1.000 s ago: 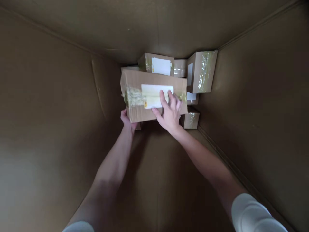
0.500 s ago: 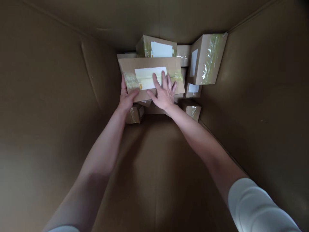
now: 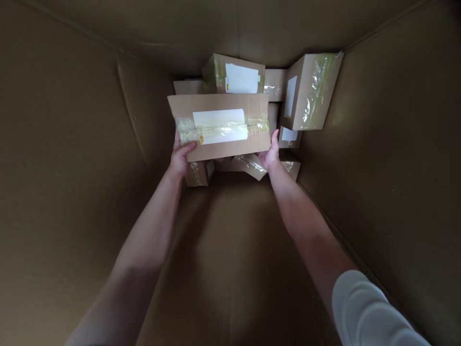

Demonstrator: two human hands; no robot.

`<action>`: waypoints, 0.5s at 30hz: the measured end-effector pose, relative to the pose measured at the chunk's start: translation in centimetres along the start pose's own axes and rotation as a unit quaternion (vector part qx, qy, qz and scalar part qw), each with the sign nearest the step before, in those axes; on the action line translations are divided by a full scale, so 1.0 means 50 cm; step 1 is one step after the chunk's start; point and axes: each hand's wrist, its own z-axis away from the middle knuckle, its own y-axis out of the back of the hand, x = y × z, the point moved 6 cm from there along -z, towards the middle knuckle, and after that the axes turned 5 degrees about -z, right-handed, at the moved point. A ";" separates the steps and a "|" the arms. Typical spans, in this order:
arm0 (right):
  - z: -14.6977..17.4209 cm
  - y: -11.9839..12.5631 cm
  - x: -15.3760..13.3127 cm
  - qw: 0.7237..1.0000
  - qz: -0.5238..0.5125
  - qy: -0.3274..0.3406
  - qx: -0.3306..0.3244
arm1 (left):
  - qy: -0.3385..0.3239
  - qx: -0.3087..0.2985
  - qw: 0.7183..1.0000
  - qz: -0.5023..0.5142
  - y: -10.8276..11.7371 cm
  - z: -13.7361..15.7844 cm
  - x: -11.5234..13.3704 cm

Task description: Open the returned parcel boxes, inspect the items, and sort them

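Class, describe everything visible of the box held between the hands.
The box looks like brown cardboard, oblong, taped shut, its broad face toward the camera. Clear yellowish tape runs lengthwise over its white label. The left hand grips its lower left corner; the right hand is at its lower right. Other boxes lie beyond it.

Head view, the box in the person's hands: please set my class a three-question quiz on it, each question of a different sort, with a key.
1. True or false: the thumb of the left hand lies on the labelled face of the box.
2. Which part of the box is the right hand nearest, as seen in the picture?
A: the upper left corner
B: the lower right corner
C: the middle of the top edge
3. Fill in: a shiny strip of ____ crosses the box's white label.

Key: 1 true; 2 B; 3 tape.
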 end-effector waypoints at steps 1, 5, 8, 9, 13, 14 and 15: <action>0.006 -0.009 0.001 1.000 -0.001 -0.002 -0.002 | 0.010 0.008 1.000 0.010 0.001 0.000 0.002; 0.039 -0.011 -0.046 0.998 0.060 0.028 -0.008 | 0.055 0.010 0.997 0.043 -0.002 0.010 0.042; 0.073 -0.004 -0.102 0.987 0.138 0.079 -0.035 | 0.057 -0.001 0.996 0.074 -0.003 0.034 0.100; 0.082 -0.004 -0.117 0.979 0.169 0.101 -0.049 | 0.052 -0.006 0.995 0.086 -0.001 0.041 0.116; 0.088 -0.021 -0.128 0.941 0.280 0.164 -0.095 | 0.043 -0.009 0.993 0.105 0.007 0.046 0.113; 0.077 -0.024 -0.116 0.939 0.290 0.164 -0.090 | 0.045 -0.005 0.994 0.101 0.007 0.038 0.096; 0.063 -0.026 -0.100 0.939 0.295 0.157 -0.080 | 0.048 0.000 0.994 0.096 0.006 0.027 0.076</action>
